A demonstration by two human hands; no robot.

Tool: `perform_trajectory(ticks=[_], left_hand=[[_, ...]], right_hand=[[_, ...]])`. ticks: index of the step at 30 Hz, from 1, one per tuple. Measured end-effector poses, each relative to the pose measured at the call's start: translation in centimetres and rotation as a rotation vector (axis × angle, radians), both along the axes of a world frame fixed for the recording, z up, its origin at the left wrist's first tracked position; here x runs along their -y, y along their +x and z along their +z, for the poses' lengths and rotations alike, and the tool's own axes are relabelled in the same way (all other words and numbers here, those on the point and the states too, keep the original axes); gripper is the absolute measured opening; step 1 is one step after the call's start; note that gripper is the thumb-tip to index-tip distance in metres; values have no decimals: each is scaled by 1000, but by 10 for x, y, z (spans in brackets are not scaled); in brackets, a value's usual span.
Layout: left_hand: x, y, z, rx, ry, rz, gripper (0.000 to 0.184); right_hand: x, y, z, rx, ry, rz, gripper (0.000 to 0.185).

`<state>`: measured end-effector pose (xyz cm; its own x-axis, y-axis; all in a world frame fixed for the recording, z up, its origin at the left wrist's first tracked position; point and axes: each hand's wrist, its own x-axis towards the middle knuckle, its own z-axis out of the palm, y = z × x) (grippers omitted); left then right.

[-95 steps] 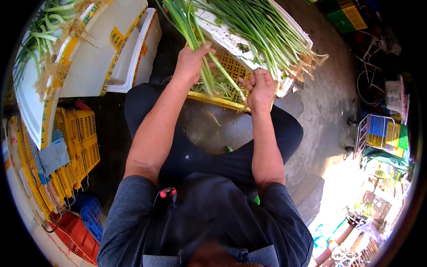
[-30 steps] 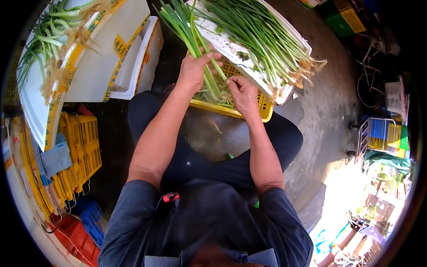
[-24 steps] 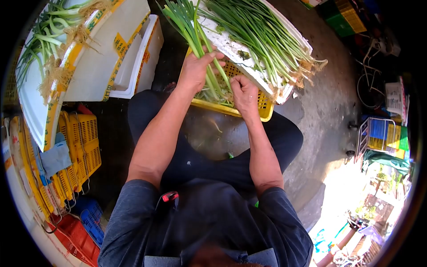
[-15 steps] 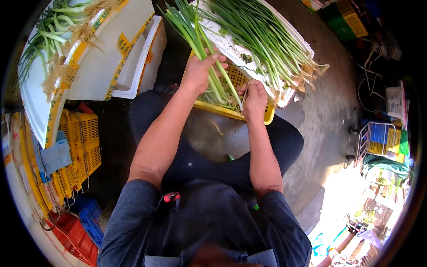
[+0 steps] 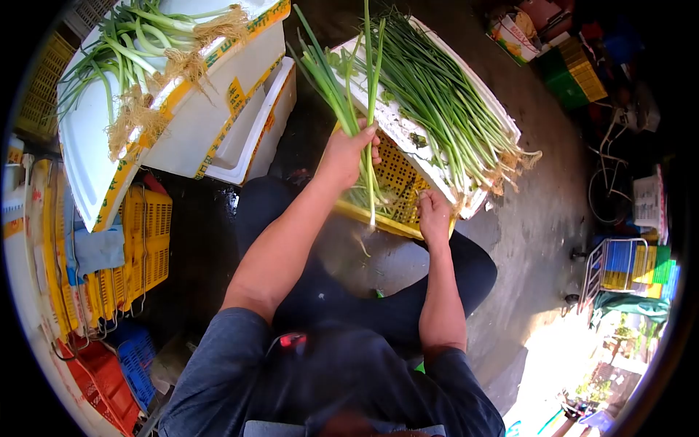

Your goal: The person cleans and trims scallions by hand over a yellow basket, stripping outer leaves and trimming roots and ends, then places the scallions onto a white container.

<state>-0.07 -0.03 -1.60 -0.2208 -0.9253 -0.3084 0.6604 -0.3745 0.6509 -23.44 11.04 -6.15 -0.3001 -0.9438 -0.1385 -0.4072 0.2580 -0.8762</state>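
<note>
My left hand (image 5: 349, 154) is closed around a few green onions (image 5: 336, 93), whose leaves point up and away from me. One pale stalk end hangs down over the near rim of a yellow plastic crate (image 5: 393, 179). My right hand (image 5: 435, 213) is at the crate's right side, its fingers pinched together; anything between them is too small to make out. Inside the crate lie pale trimmings. Behind it, a white foam board (image 5: 397, 125) bears a large pile of green onions (image 5: 440, 109) with brown roots facing right.
At the upper left, white foam boxes (image 5: 211, 102) carry more leeks or onions (image 5: 149, 44) with long roots. Yellow crates (image 5: 149, 233), a blue basket (image 5: 135, 364) and a red crate (image 5: 102, 382) stand at left. A metal cart (image 5: 619, 262) is at right on the wet floor.
My left hand has lifted the green onions, and they now stand more upright. My right hand has come away from the stalk's lower end to the right. The camera view has shifted slightly.
</note>
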Motion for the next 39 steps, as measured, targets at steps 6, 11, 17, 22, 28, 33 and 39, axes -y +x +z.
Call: perform_trajectory(ticks=[6, 11, 17, 22, 28, 33, 39], left_hand=[[-8, -7, 5, 147, -63, -110, 25], [-14, -16, 6, 213, -176, -208, 25], [-19, -19, 4, 272, -244, -345, 26], [-20, -23, 4, 395, -320, -476, 17], [-18, -12, 14, 456, -347, -584, 19], [-17, -12, 13, 451, -370, -612, 19], [-20, -9, 14, 468, -368, -570, 19]], right_hand=[[9, 20, 26, -181, -42, 80, 30], [29, 10, 77, -253, -329, 119, 22], [55, -14, 190, -676, -735, 228, 20], [77, -28, 250, -1240, -754, 501, 36], [73, -74, 244, -1444, -486, 670, 35], [52, -100, 215, -1226, -482, 680, 30], [30, -108, 188, -1165, -483, 622, 31]])
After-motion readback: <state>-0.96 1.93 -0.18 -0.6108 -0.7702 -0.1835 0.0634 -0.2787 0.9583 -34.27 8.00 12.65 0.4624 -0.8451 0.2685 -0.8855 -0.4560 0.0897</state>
